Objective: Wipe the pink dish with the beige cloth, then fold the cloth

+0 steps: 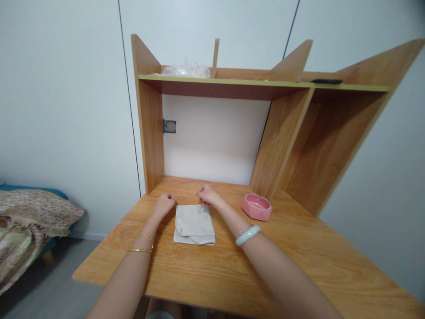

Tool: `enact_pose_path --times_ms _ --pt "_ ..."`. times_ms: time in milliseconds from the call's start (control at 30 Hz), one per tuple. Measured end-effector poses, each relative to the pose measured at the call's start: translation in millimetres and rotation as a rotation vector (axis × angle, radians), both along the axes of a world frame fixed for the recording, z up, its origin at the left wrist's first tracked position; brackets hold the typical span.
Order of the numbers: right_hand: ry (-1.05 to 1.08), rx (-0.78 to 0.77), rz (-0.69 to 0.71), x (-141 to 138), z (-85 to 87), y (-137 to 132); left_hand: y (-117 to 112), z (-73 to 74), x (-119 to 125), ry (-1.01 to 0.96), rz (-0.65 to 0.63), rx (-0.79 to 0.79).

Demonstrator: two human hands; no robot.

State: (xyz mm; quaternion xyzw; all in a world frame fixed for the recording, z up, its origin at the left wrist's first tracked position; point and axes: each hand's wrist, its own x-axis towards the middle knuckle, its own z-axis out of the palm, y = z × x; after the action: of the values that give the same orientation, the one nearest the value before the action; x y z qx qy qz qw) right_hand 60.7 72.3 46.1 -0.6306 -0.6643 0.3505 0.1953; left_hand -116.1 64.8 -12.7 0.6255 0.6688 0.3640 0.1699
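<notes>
A folded light-grey cloth (194, 223) lies on the wooden desk, its near edge showing uneven layers and a turned corner. My left hand (165, 204) is closed beside the cloth's far left corner, a small gap away from it. At the far right corner is my right hand (209, 196), its fingers curled together, with the lower fingertips over the cloth's edge. What, if anything, lies between those fingers is hidden. To the right of that hand a pink angular ashtray (256, 207) rests on the desk.
A wooden shelf unit (212, 82) rises at the back of the desk (199, 279). On its upper board are a clear plastic bag (187, 69) and a flat black object (327, 81). A socket (170, 126) shows in the wall. Patterned fabric (33, 217) lies at far left.
</notes>
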Motion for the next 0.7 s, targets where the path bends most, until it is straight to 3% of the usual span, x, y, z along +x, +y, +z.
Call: enact_pose_path --times_ms 167,300,500,700 --pt "-0.104 -0.146 0.002 45.7 -9.9 -4.6 -1.9 0.9 2.5 0.067 0.012 -0.005" --pt "0.036 -0.300 0.036 53.3 -27.0 -9.1 -2.5 -0.3 2.4 0.101 0.019 -0.010" --pt "0.150 -0.213 -0.011 56.3 -31.0 -19.7 -2.9 -2.4 5.1 0.130 0.011 -0.005" --pt "0.267 0.090 -0.046 105.4 2.2 -51.7 -1.2 -4.0 6.5 0.151 0.004 -0.004"
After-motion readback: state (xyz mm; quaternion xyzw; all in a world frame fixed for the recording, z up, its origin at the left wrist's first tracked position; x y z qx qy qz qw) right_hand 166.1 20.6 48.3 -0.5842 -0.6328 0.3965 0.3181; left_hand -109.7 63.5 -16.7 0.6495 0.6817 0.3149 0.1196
